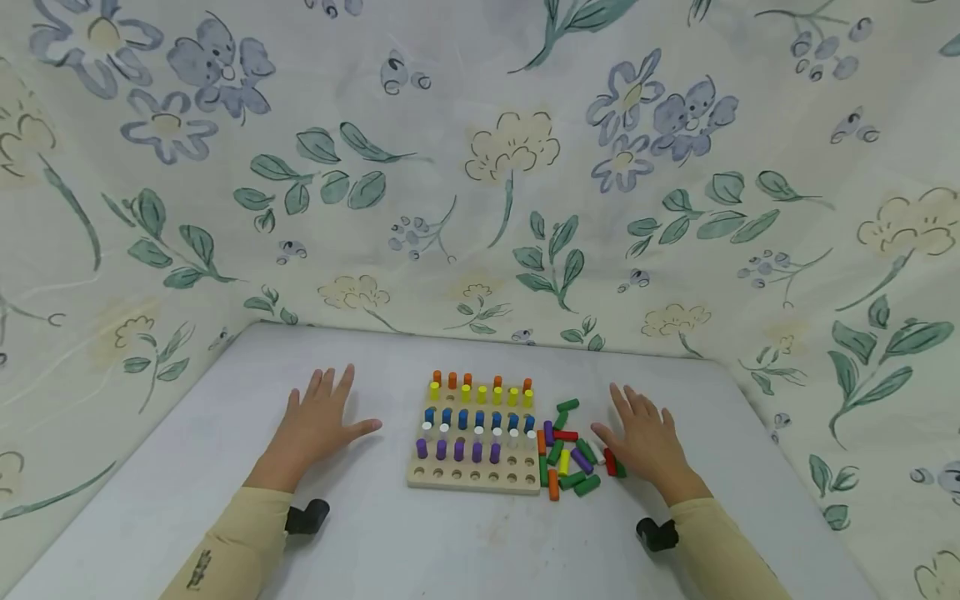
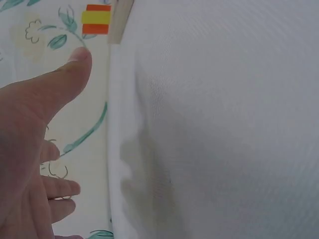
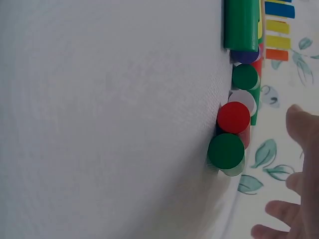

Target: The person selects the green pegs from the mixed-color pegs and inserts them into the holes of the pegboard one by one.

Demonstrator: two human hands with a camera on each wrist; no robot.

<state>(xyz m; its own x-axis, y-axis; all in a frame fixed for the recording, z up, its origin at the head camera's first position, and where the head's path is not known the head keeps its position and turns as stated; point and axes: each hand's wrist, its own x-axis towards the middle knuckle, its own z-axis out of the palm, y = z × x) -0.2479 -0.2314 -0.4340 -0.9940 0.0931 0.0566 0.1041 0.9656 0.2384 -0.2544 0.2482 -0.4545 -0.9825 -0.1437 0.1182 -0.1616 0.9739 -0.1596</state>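
Left hand [image 1: 317, 429], right hand [image 1: 643, 437]: fingers spread | loose coloured pegs [image 1: 581, 460] could be rolled toward desk's [image 1: 450, 550] right edge if brushed

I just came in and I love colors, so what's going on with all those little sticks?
A person's left hand and right hand are spread at a table, holding nothing. Between them, a wooden board has orange, yellow, blue, white and purple pegs standing in rows. The row of holes nearest the person is empty. Loose pegs lie on the table right of the board, near the right hand.
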